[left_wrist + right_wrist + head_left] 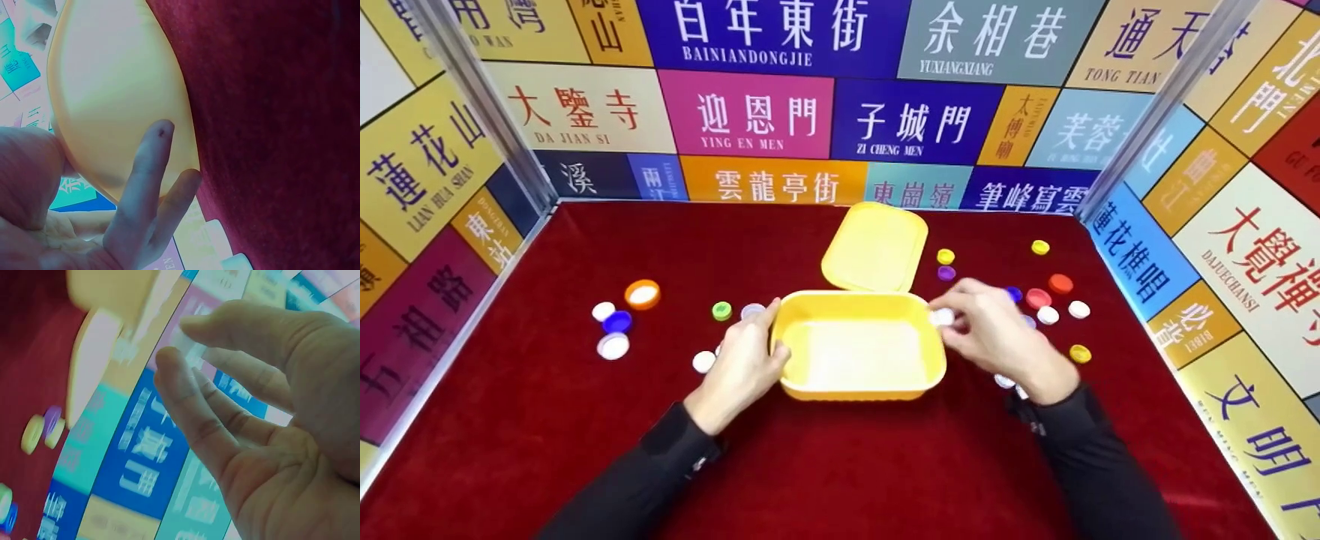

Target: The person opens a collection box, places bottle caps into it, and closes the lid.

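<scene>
A yellow plastic box with a pale rim stands in the middle of the red tabletop, its inside facing up. My left hand grips its left end, the thumb at the rim. In the left wrist view, fingers of that hand lie against the yellow wall. Just off the box's right end, my right hand pinches a white bottle cap between thumb and fingertips. The same cap looks blurred in the right wrist view, partly hidden by the fingers.
A yellow lid lies behind the box. Several loose caps are scattered on the right, among them a red cap. More lie on the left, including an orange cap and a green cap. Printed panels wall the table.
</scene>
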A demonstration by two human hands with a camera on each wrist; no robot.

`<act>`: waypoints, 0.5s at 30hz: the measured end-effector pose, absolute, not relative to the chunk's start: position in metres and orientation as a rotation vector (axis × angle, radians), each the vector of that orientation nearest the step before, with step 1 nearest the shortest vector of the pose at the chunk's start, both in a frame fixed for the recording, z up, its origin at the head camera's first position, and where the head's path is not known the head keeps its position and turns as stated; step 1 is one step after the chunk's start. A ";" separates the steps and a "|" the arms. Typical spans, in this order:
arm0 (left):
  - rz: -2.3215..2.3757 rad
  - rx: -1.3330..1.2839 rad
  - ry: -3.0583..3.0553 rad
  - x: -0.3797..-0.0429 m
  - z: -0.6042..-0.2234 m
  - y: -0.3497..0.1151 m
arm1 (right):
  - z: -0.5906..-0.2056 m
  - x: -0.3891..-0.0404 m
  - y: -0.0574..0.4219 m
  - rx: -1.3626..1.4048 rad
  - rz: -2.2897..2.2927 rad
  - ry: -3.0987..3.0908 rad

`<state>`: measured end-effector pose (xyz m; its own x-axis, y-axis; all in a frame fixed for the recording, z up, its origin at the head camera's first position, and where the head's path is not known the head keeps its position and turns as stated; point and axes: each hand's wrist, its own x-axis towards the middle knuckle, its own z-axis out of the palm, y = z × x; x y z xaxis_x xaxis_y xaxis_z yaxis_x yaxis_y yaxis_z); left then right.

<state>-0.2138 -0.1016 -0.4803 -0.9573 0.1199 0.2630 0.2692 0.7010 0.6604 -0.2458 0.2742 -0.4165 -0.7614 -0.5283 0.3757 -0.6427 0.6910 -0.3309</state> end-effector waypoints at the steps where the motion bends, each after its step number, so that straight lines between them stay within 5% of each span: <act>1: -1.102 -0.313 -2.709 -0.214 -0.480 -0.102 | -0.418 -0.244 0.267 0.971 0.660 -2.644; 15: -1.087 -0.326 -2.702 -0.213 -0.482 -0.102 | -0.443 -0.236 0.218 1.161 0.597 -2.861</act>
